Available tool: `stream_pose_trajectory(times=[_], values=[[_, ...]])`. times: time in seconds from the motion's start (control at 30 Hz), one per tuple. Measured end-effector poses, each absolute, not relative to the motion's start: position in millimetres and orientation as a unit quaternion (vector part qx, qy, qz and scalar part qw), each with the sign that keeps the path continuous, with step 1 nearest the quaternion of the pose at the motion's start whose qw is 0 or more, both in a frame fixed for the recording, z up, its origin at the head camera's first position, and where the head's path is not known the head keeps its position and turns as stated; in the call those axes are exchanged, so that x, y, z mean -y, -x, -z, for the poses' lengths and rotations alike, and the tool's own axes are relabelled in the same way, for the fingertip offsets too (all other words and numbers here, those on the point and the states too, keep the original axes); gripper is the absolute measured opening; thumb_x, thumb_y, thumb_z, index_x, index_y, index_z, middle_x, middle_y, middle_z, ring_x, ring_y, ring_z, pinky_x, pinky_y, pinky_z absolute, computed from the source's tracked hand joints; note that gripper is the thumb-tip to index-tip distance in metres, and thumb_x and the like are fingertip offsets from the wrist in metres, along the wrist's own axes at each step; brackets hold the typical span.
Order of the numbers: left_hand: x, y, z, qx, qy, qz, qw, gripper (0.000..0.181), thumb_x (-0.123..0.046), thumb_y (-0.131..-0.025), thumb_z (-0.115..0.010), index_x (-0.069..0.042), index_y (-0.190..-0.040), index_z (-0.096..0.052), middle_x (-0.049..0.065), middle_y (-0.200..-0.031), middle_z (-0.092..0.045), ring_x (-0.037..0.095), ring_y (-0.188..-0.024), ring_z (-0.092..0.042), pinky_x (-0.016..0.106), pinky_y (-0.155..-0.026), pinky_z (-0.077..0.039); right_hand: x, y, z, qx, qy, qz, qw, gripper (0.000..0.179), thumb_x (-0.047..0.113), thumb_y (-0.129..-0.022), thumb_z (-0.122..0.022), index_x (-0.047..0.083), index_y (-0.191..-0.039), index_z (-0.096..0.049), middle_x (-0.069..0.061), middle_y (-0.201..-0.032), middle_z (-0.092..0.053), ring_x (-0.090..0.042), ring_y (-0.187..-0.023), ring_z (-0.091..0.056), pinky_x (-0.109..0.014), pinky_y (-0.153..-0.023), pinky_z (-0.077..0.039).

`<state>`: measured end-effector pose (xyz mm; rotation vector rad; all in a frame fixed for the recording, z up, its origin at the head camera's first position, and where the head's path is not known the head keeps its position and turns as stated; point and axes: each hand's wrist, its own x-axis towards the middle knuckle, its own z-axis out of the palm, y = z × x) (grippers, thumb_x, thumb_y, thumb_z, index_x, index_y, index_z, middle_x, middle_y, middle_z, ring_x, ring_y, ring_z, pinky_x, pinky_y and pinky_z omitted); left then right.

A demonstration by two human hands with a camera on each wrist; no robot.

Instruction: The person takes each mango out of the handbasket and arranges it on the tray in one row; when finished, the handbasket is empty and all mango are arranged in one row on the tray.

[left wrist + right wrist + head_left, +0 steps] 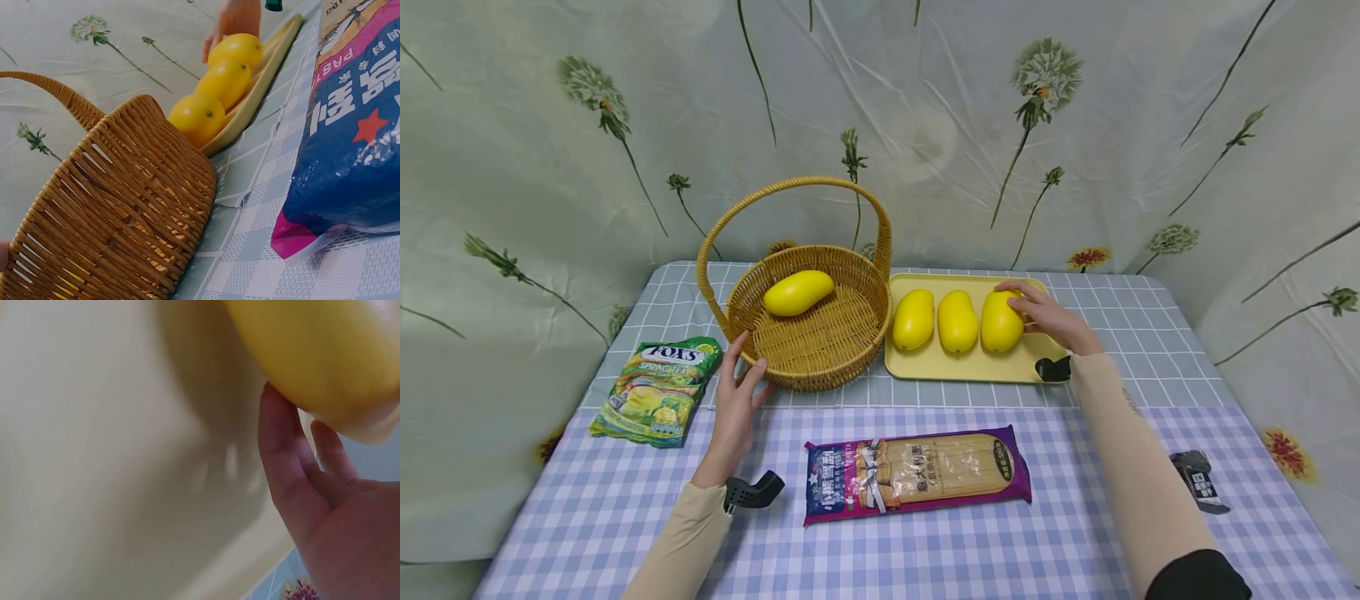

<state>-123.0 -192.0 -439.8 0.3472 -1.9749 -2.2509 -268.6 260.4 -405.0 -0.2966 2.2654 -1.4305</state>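
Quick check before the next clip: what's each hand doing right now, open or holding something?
Left hand: open, at the near-left side of the basket.
Right hand: holding the rightmost yellow fruit.

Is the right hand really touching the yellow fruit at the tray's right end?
Touching. The right wrist view shows the right hand with a fingertip against the yellow fruit, no gap between them there.

The left hand (735,410) touches the wicker basket (820,380) at its near left side, fingers spread, left forearm (679,546) slanting toward it. Right of the basket, the right hand (1051,318) grips with bent fingers, right arm (1138,467) outstretched.
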Motion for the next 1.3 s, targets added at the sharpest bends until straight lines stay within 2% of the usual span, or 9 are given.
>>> stream_pose_trajectory(times=[0.1, 0.3, 0.5, 0.6, 0.83, 1.07, 1.13, 1.3], values=[[192, 123, 440, 0.654, -0.115, 0.745, 0.063, 0.056, -0.015, -0.103, -0.044, -0.025, -0.153, -0.022, -0.004, -0.158, -0.006, 0.028, -0.131, -0.032, 0.051, -0.102, -0.038, -258, 271, 407, -0.827, 0.115, 0.504, 0.222, 0.044, 0.024, -0.106, -0.035, 0.005, -0.145, -0.032, -0.021, -0.139, -0.032, -0.026, -0.098, -0.042, -0.032, -0.078, -0.044], [192, 123, 440, 0.650, -0.113, 0.749, 0.064, 0.056, -0.015, -0.103, -0.044, -0.022, -0.153, -0.021, -0.003, -0.158, -0.006, 0.029, -0.130, -0.033, 0.051, -0.102, -0.038, -254, 274, 413, -0.838, 0.104, 0.489, 0.219, 0.042, 0.022, -0.106, -0.033, 0.006, -0.145, -0.034, -0.021, -0.133, -0.036, -0.024, -0.091, -0.042, -0.028, -0.070, -0.044], [192, 123, 440, 0.650, -0.112, 0.749, 0.064, 0.055, -0.015, -0.103, -0.043, -0.022, -0.153, -0.021, -0.003, -0.158, -0.006, 0.029, -0.130, -0.033, 0.053, -0.102, -0.038, -254, 272, 414, -0.840, 0.104, 0.490, 0.211, 0.046, 0.025, -0.106, -0.034, 0.006, -0.147, -0.032, -0.022, -0.141, -0.034, -0.020, -0.088, -0.043, -0.027, -0.067, -0.044], [192, 123, 440, 0.652, -0.111, 0.747, 0.065, 0.055, -0.015, -0.103, -0.043, -0.022, -0.153, -0.021, -0.004, -0.158, -0.006, 0.029, -0.130, -0.033, 0.053, -0.101, -0.038, -254, 271, 415, -0.840, 0.103, 0.492, 0.206, 0.048, 0.028, -0.105, -0.037, 0.005, -0.147, -0.031, -0.022, -0.144, -0.031, -0.022, -0.091, -0.043, -0.029, -0.066, -0.043], [192, 123, 441, 0.647, -0.109, 0.752, 0.064, 0.055, -0.015, -0.103, -0.043, -0.022, -0.153, -0.022, -0.004, -0.158, -0.005, 0.029, -0.132, -0.032, 0.053, -0.102, -0.038, -255, 269, 418, -0.847, 0.086, 0.489, 0.192, 0.051, 0.029, -0.103, -0.044, 0.006, -0.146, -0.033, -0.023, -0.149, -0.025, -0.035, -0.114, -0.037, -0.032, -0.076, -0.040], [193, 123, 441, 0.648, -0.113, 0.750, 0.064, 0.055, -0.015, -0.103, -0.044, -0.023, -0.153, -0.022, -0.004, -0.158, -0.005, 0.029, -0.132, -0.032, 0.052, -0.102, -0.038, -251, 265, 417, -0.843, 0.093, 0.496, 0.189, 0.051, 0.027, -0.102, -0.046, 0.005, -0.146, -0.034, -0.026, -0.144, -0.025, -0.033, -0.107, -0.037, -0.033, -0.075, -0.039], [193, 123, 441, 0.649, -0.113, 0.750, 0.064, 0.055, -0.016, -0.103, -0.044, -0.023, -0.153, -0.022, -0.004, -0.158, -0.005, 0.029, -0.132, -0.031, 0.052, -0.102, -0.038, -250, 265, 417, -0.841, 0.095, 0.498, 0.187, 0.051, 0.027, -0.102, -0.046, 0.004, -0.146, -0.034, -0.027, -0.145, -0.024, -0.035, -0.109, -0.036, -0.034, -0.076, -0.039], [192, 123, 440, 0.650, -0.111, 0.749, 0.063, 0.055, -0.017, -0.103, -0.044, -0.022, -0.153, -0.022, -0.004, -0.158, -0.004, 0.029, -0.133, -0.030, 0.053, -0.103, -0.037, -249, 262, 415, -0.841, 0.091, 0.510, 0.159, 0.051, 0.025, -0.101, -0.048, 0.002, -0.144, -0.035, -0.027, -0.150, -0.019, -0.043, -0.133, -0.022, -0.050, -0.095, -0.038]])
